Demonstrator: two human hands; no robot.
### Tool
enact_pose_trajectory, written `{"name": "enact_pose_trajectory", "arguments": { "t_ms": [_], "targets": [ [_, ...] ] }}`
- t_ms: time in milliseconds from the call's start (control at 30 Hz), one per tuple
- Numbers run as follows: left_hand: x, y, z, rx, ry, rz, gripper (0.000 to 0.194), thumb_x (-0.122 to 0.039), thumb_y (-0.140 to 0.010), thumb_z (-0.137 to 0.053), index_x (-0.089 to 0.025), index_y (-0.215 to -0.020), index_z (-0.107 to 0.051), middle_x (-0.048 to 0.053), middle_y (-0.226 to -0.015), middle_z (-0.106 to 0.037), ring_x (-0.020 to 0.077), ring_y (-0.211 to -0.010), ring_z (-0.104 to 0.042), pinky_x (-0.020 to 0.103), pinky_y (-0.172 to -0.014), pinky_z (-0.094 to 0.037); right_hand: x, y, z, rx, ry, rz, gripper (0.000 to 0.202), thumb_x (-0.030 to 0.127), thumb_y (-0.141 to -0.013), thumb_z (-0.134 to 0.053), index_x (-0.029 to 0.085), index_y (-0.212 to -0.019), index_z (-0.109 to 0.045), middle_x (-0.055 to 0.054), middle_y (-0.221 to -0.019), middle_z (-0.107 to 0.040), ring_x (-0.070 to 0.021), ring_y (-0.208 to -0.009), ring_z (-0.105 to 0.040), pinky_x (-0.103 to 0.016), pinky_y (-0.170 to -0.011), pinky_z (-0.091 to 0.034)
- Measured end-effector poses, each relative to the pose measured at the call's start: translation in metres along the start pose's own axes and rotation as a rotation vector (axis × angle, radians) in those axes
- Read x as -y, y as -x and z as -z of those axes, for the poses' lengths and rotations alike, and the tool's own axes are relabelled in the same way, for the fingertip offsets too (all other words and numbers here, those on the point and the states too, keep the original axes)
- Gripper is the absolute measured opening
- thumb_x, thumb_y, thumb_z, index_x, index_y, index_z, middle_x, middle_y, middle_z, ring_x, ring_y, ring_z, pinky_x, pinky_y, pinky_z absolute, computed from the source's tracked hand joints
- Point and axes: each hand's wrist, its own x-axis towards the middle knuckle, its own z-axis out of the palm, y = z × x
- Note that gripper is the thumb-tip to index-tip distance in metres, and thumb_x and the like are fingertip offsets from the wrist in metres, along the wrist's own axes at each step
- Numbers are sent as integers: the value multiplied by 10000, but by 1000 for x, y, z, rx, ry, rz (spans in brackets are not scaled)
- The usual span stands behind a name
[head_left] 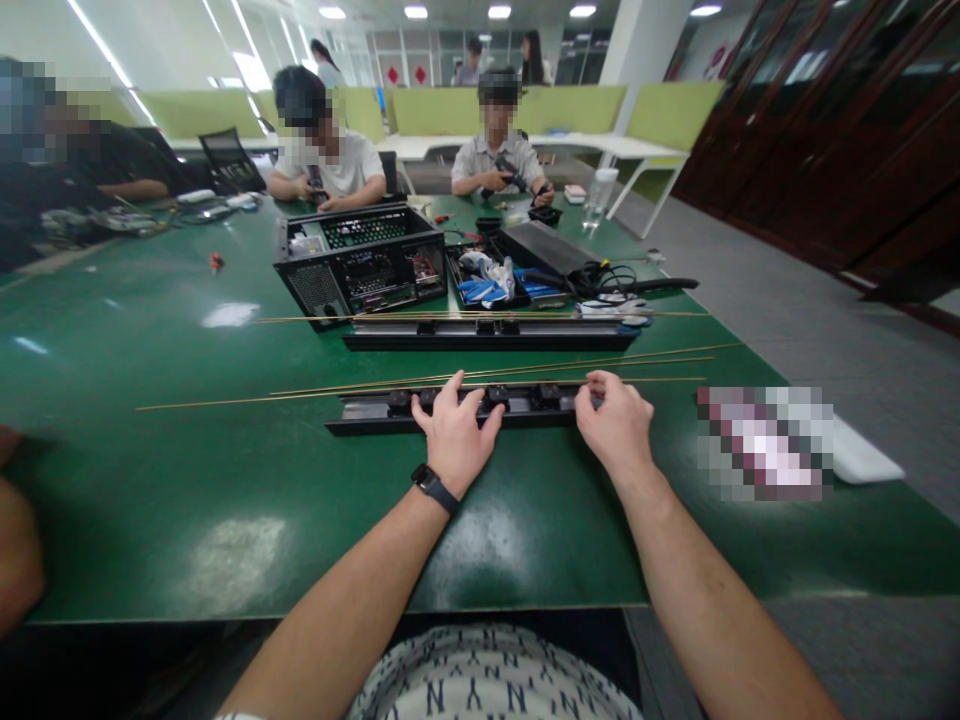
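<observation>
A black metal rail [367, 411] lies across the green table in front of me, with several small black blocks [545, 396] in its channel. My left hand [456, 425] rests over the middle of this rail, fingers spread among the blocks. At the rail's right end is my right hand [616, 418], its thumb and index finger curled together; what is between them is too small to name. Long thin brass-coloured rods [300, 392] lie along the rail's far side. Farther back, a second black rail [450, 342] lies parallel, also holding blocks, with more thin rods beside it.
Behind the rails stand an open black computer case [360, 265], a tray of blue and white gloves [486, 280] and a black box with cables [547, 250]. A blurred-out object [765, 440] lies at the right. Several people sit around the table; one person's arm [19, 540] shows at left.
</observation>
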Motion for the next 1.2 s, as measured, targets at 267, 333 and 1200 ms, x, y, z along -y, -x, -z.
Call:
{"name": "enact_pose_trajectory", "arguments": {
  "t_ms": [267,333,1200],
  "targets": [
    [0,0,1,12,-14,7,289,-470,-938,-677,-293,-1149,-766,109,-1577,-561,344,-1377,-578,757,-1236,-206,-1,0,-1,-11,1,12,307,351,-913,-521,204,-1120,-692,-109,-1023,-794,-318,-1013,-668,-478,-967,-420],
    [0,0,1,5,-12,3,288,-471,-935,-683,-295,-1148,-764,106,-1574,-564,341,-1376,-580,757,-1237,-207,-2,0,-1,-14,0,14,304,352,-914,-522,205,-1119,-691,-109,-1024,-794,-317,-1012,-668,-478,-969,-421],
    [3,-1,0,-9,49,-1,235,-436,-927,-714,-292,-1103,-774,92,-1559,-585,327,-1359,-603,778,-1239,-183,-3,0,-3,3,-3,9,296,334,-918,-534,202,-1137,-683,-107,-1026,-794,-313,-1030,-675,-483,-973,-427]
  ]
}}
